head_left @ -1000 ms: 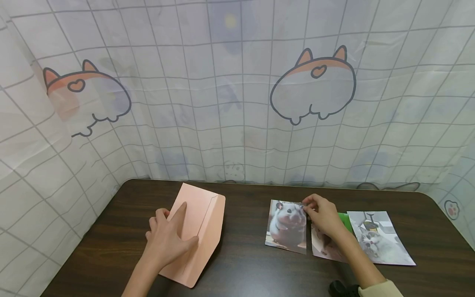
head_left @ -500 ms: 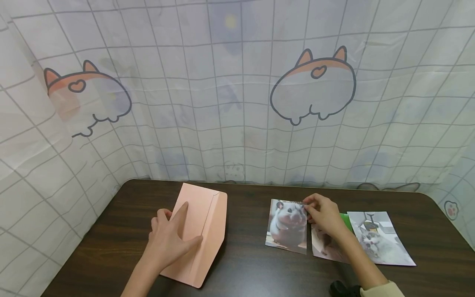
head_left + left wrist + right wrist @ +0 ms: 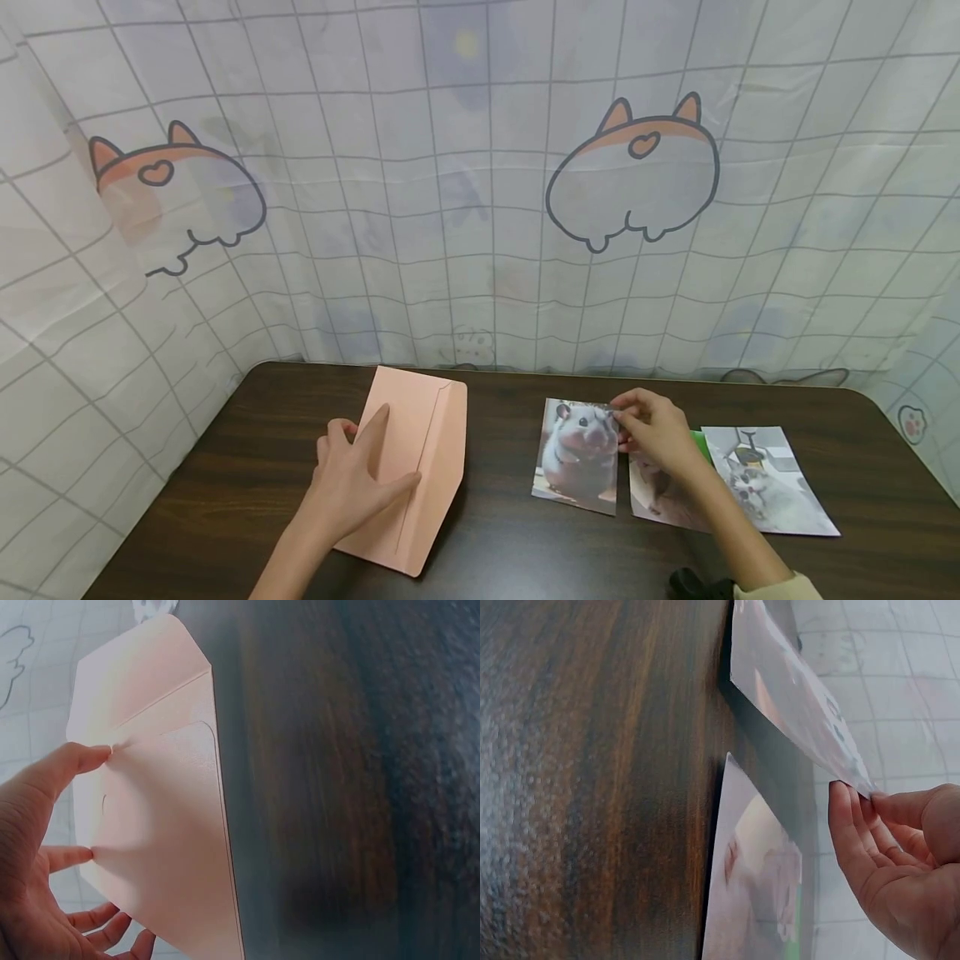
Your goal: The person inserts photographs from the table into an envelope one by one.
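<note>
A pink envelope [image 3: 405, 458] lies at the left of the table with its pointed flap unfolded to the right. My left hand [image 3: 352, 475] grips it, thumb and index finger spread over its face. In the left wrist view the other fingers of the left hand [image 3: 52, 877] curl at the envelope's edge. My right hand [image 3: 656, 433] pinches the upper right corner of a hamster photo card [image 3: 576, 454]. The right wrist view shows that corner raised between thumb and fingers, the card slanting down to the table. Partly under the right forearm lies another photo card [image 3: 660, 496].
A grey-and-white cat photo card [image 3: 772, 483] lies at the right, beside a green card edge [image 3: 701, 444]. A black object [image 3: 693, 583] sits by the right sleeve [image 3: 780, 587]. The dark wooden table [image 3: 517, 533] ends at a gridded curtain [image 3: 487, 250] behind.
My left hand and the envelope have shifted slightly to the right. The hamster card has moved a little left and tilted, still pinched by my right hand.
</note>
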Demonstrator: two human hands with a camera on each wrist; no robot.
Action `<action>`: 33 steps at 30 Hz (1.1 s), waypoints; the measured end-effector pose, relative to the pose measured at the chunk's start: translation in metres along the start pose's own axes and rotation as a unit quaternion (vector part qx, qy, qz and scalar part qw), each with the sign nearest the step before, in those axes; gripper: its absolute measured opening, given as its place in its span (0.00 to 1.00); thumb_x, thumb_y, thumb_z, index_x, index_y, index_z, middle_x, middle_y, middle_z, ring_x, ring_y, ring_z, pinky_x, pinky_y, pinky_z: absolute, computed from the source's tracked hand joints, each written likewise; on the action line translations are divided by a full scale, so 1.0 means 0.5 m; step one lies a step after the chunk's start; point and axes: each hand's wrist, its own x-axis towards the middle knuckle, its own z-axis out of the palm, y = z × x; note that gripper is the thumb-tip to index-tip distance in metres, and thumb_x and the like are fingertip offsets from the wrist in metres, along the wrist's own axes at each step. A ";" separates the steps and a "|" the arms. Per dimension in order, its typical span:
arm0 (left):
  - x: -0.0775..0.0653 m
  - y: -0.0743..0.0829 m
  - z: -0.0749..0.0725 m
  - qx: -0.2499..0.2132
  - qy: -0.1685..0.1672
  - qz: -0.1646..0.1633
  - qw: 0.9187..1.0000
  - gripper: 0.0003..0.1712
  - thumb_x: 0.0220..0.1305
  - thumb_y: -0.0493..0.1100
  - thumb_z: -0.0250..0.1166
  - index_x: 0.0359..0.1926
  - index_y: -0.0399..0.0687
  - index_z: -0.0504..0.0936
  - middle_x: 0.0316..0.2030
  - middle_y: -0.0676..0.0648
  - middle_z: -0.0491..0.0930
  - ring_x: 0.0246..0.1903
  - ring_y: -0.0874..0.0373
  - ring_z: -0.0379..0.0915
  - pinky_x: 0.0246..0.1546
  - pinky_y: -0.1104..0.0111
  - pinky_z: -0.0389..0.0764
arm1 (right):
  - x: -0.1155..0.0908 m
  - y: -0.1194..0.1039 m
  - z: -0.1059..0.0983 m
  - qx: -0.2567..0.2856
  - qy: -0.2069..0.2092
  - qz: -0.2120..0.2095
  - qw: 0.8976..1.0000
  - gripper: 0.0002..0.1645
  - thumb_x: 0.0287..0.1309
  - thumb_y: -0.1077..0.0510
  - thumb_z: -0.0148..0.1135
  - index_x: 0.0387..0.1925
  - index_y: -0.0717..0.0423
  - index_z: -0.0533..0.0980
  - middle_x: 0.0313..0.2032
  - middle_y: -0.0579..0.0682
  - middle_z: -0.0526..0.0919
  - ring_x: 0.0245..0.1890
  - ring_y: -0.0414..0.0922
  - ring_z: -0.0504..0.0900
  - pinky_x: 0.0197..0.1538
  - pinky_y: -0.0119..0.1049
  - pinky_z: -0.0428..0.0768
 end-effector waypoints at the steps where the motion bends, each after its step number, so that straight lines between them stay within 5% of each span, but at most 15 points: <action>1: 0.001 0.000 0.001 0.001 0.000 0.000 1.000 0.56 0.53 0.63 0.78 0.79 0.50 0.67 0.56 0.33 0.62 0.54 0.35 0.61 0.38 0.51 0.74 | -0.001 -0.001 0.000 0.004 -0.002 0.002 1.000 0.12 0.71 0.70 0.59 0.53 0.74 0.77 0.31 0.55 0.84 0.26 0.43 0.84 0.31 0.36 0.87; 33: 0.022 0.023 0.010 -0.012 -0.006 -0.023 1.000 0.56 0.52 0.61 0.79 0.79 0.53 0.67 0.57 0.34 0.62 0.54 0.37 0.61 0.42 0.47 0.73 | -0.020 -0.025 -0.003 0.038 -0.004 -0.001 0.999 0.15 0.73 0.70 0.58 0.56 0.74 0.75 0.35 0.57 0.85 0.28 0.41 0.85 0.34 0.36 0.88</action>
